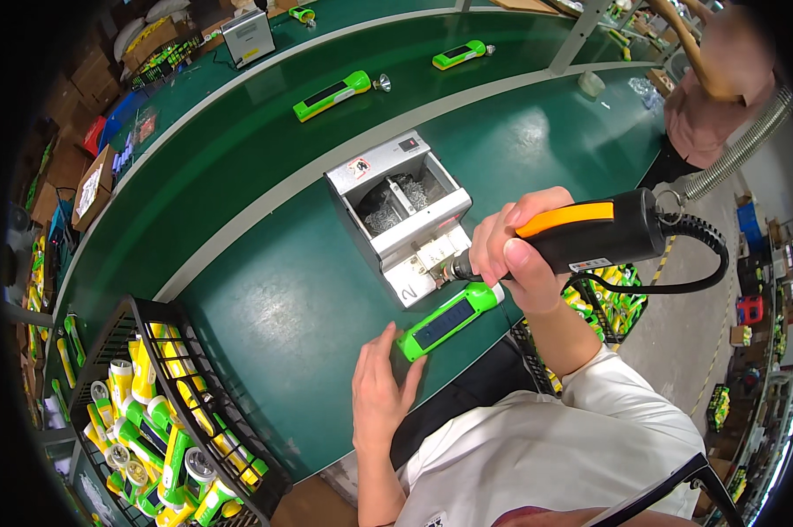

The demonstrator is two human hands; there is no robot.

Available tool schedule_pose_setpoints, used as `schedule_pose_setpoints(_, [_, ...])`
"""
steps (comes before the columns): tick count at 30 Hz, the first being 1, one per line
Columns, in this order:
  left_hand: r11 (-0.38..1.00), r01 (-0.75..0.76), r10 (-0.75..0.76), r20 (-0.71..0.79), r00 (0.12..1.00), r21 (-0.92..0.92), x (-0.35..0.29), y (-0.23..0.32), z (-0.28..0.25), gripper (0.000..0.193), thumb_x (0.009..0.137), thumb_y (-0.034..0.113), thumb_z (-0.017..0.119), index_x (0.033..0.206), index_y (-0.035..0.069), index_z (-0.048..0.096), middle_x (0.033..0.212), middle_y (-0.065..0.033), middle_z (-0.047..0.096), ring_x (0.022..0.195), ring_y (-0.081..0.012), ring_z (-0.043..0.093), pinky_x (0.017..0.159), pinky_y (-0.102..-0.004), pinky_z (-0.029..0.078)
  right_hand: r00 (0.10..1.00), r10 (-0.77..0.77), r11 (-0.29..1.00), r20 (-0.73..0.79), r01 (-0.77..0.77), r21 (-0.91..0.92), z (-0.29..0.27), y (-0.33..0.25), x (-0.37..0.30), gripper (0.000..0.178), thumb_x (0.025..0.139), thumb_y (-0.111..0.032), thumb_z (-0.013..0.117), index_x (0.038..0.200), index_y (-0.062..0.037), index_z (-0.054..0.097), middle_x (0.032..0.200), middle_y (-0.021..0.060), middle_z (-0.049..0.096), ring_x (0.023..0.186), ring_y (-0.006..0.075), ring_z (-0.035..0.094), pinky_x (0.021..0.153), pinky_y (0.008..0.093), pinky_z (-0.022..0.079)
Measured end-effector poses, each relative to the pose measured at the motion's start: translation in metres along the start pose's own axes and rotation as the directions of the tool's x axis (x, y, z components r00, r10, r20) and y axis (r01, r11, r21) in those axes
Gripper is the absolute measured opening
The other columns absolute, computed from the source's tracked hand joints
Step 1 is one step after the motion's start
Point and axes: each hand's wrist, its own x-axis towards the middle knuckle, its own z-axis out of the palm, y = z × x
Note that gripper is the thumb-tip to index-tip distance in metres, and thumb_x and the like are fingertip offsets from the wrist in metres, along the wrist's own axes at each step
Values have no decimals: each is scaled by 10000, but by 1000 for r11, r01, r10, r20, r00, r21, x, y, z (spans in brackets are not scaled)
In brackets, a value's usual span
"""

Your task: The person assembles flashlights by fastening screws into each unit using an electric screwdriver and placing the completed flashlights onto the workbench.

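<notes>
My right hand (pixel 524 255) is wrapped round a black electric screwdriver (pixel 603 235) with an orange stripe. Its tip points left, at the front of a grey screw feeder (pixel 374 174); whether it touches cannot be made out. Loose screws (pixel 381 220) fill the feeder's open bin. Just in front of the feeder, a green flashlight (pixel 453 323) with a dark panel lies on the green bench, its white end to the right. My left hand (pixel 379 395) grips the flashlight's left end between thumb and fingers.
A black crate (pixel 163 351) of green and yellow flashlights stands at left; another crate (pixel 620 299) is beyond my right arm. Two flashlights with dangling lamp heads, one a longer green flashlight (pixel 333 95), lie on the conveyor belt (pixel 238 158). A co-worker (pixel 713 97) stands far right.
</notes>
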Motion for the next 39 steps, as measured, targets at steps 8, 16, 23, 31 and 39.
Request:
schedule_pose_setpoints(8, [998,47,-47,19,999,-31,2,5,-2,662,800,68,843,1372,-35,525,1138,-192,677,992,-363,656,853,-429,549,1000,1,999,2,-1,46,0,0,4,244,991,-114,602,1146,-47,425,665,43,511,509,130,493,511,315,480])
schedule_pose_setpoints(16, [1000,0,0,3,1000,-7,1,0,-1,649,827,79,826,1391,-19,522,1149,-147,697,939,-305,646,734,-384,531,1000,-4,999,27,5,-32,1,2,2,227,989,-86,586,1136,-43,419,653,38,513,491,127,501,507,313,479])
schedule_pose_setpoints(23, [1000,13,-13,10,1000,-13,3,0,-1,649,826,82,828,1390,-18,523,1151,-142,697,905,-297,634,716,-375,517,999,21,1000,31,-21,4,-3,3,6,230,987,-85,585,1139,-46,417,646,38,507,486,128,499,508,310,478])
schedule_pose_setpoints(31, [1000,6,-6,22,1000,-16,4,-2,1,653,828,85,829,1394,-17,518,1151,-143,698,914,-300,637,722,-373,515,999,44,980,31,-37,-198,0,4,3,326,850,66,676,1128,-4,519,764,46,605,644,103,575,636,256,491])
schedule_pose_setpoints(39, [1000,6,-6,-15,1000,-8,2,-1,2,673,815,68,836,1395,-33,509,1130,-149,713,938,-299,658,739,-364,511,896,444,896,3,-443,-34,20,5,48,204,817,-71,803,959,-25,663,729,11,654,516,64,567,461,242,452])
